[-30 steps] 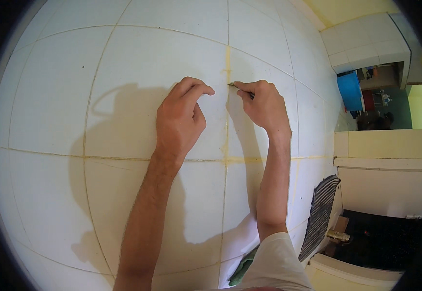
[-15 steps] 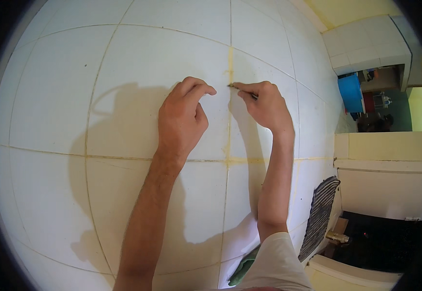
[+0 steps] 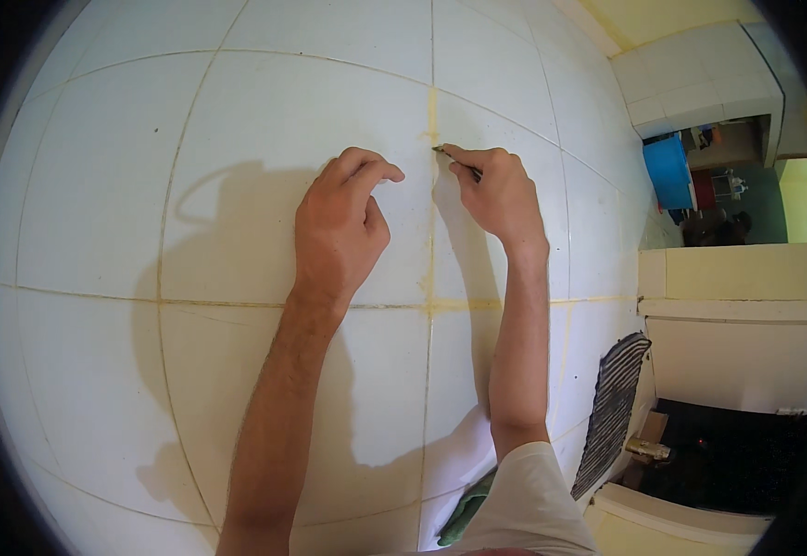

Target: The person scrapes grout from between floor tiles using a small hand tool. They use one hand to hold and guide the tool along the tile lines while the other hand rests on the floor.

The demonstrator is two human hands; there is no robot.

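Observation:
My right hand pinches a thin dark pointed tool between thumb and fingers, most of it hidden by the hand. Its tip meets a yellow-stained grout line between white floor tiles. To the left, my left hand is held over the same tiles with loosely bent fingers. Its thumb stands apart from the forefinger, and I see nothing held there. Yellowish staining also lies around the grout crossing nearer to me.
A dark striped mat lies at the right beside a doorway. Farther right stand a blue tub and other household things. A green cloth-like thing lies near my right sleeve. My shadow falls across the tiles on the left.
My right hand has moved slightly away from me, taking the tool tip a little farther up the grout line. My left hand keeps the same pose; the whole view has shifted slightly.

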